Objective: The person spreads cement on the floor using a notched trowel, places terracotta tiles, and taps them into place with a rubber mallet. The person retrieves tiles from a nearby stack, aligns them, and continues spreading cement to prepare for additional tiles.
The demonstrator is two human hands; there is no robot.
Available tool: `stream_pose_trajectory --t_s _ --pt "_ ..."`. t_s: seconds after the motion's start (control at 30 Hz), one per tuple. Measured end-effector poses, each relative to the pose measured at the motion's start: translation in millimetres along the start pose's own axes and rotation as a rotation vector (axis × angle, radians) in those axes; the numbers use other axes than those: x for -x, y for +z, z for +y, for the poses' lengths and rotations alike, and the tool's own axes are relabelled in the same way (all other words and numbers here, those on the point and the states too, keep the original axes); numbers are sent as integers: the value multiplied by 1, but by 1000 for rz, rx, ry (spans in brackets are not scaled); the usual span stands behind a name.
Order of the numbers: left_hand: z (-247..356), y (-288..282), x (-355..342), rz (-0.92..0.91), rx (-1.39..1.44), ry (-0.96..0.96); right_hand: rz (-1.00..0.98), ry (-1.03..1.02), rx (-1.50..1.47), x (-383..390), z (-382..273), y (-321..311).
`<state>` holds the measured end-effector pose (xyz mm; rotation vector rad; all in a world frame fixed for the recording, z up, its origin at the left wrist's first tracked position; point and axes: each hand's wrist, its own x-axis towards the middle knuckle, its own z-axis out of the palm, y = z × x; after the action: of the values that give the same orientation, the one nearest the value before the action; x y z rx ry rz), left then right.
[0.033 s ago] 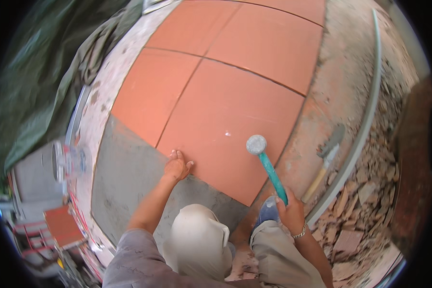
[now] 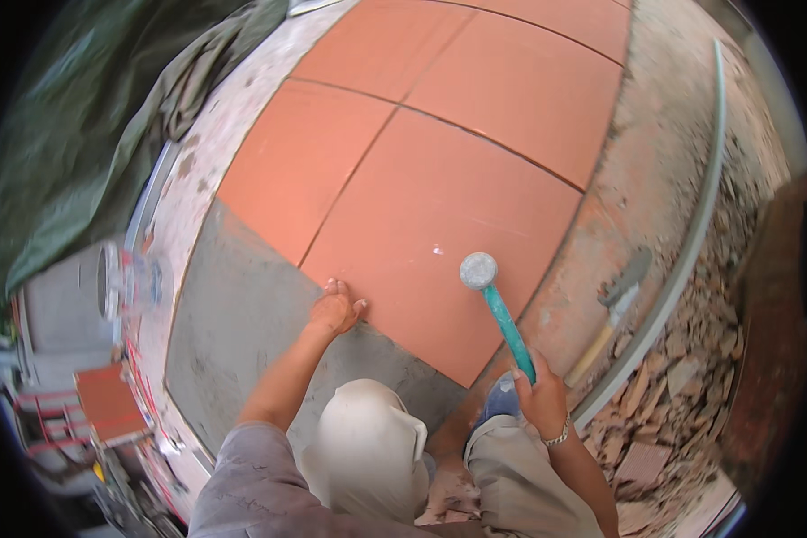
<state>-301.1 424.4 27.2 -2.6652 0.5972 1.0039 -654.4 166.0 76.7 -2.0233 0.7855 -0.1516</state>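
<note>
My left hand (image 2: 336,309) rests with fingers apart on the near edge of a terracotta-coloured tile (image 2: 439,206), beside grey wet mortar (image 2: 229,314). My right hand (image 2: 541,394) grips the teal handle of a mallet (image 2: 504,323), whose round pale head (image 2: 478,270) is over the tile's right half; I cannot tell if it touches. A trowel (image 2: 619,305) with a pale handle lies right of the tiles. My knee in a white pad (image 2: 363,430) is bent below my hands, with a blue shoe (image 2: 500,399) to its right.
More tiles (image 2: 502,90) extend ahead. A long metal bar (image 2: 699,242) and broken rubble (image 2: 681,377) lie at the right. A green tarp (image 2: 63,143), a clear bucket (image 2: 130,282) and a red-framed cart (image 2: 49,417) with a tile are at the left.
The view has shifted a little, so the tiles and right-side bar appear slightly farther right. Both hands and the mallet hold almost the same place.
</note>
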Motion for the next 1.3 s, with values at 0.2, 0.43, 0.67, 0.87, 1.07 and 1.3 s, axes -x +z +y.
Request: stream_pose_trajectory --t_s 0.2,0.43,0.67,0.87,1.07,1.3 --pt "-21 25 1 21 108 26 -142 -259 47 -56 -63 37" --pt "-37 12 -1 -39 164 33 -333 -312 281 -84 -41 106" --pt "-46 9 8 -25 136 73 -375 -271 427 -88 -12 111" --pt "-93 -32 -23 -83 290 6 -452 -200 435 -95 -26 99" --pt "-126 -34 -51 150 296 -241 -506 -348 233 -171 -116 110" --pt "-120 -25 -58 98 465 -299 -432 -553 -90 -240 -228 201"
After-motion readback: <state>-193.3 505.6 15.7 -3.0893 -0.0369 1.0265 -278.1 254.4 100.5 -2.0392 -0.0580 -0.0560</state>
